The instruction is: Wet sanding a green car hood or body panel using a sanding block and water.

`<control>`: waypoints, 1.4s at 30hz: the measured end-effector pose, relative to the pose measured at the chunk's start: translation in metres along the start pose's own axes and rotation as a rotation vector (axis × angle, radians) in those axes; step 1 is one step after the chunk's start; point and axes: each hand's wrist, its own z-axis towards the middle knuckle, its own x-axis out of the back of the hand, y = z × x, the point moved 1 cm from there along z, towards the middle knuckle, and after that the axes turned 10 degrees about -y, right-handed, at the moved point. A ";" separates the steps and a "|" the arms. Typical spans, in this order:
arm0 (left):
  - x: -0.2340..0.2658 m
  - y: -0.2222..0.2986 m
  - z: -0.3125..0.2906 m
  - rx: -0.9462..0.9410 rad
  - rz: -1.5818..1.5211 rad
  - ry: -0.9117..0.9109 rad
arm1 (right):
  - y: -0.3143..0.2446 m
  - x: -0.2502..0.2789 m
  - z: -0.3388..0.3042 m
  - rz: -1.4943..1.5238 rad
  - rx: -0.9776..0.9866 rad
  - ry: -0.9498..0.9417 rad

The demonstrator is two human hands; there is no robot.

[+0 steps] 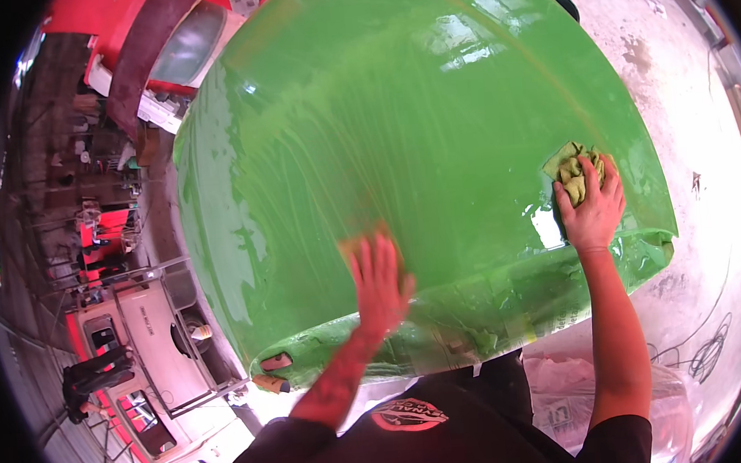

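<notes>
Left hand [380,286]: fingers nearly straight over a blurry orange pad [348,246] on the green panel [467,141], can't really tell the grip. Right hand [594,209]: fingers curled round a yellow-green cloth [570,171], panel's right side.

Along the left, a white-and-red vehicle [161,342] with dark windows stands on the workshop floor [691,267], and a person [100,380] in dark clothes is beside it. Farther up that side are mixed clutter [84,156], too small to make out, and a red body part with a pane of glass [193,43]. At the right, a dark cable [711,355] lies loosely coiled near clear plastic sheeting [656,392].
</notes>
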 end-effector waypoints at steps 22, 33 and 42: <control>0.029 0.038 0.077 -0.408 0.033 -0.130 | 0.004 -0.003 -0.002 0.052 -0.024 0.005; 0.006 0.077 0.108 -0.205 0.106 0.116 | 0.008 -0.003 -0.001 0.080 -0.027 -0.002; 0.069 -0.026 0.223 -0.187 0.018 0.044 | -0.011 0.000 0.000 0.126 -0.009 -0.002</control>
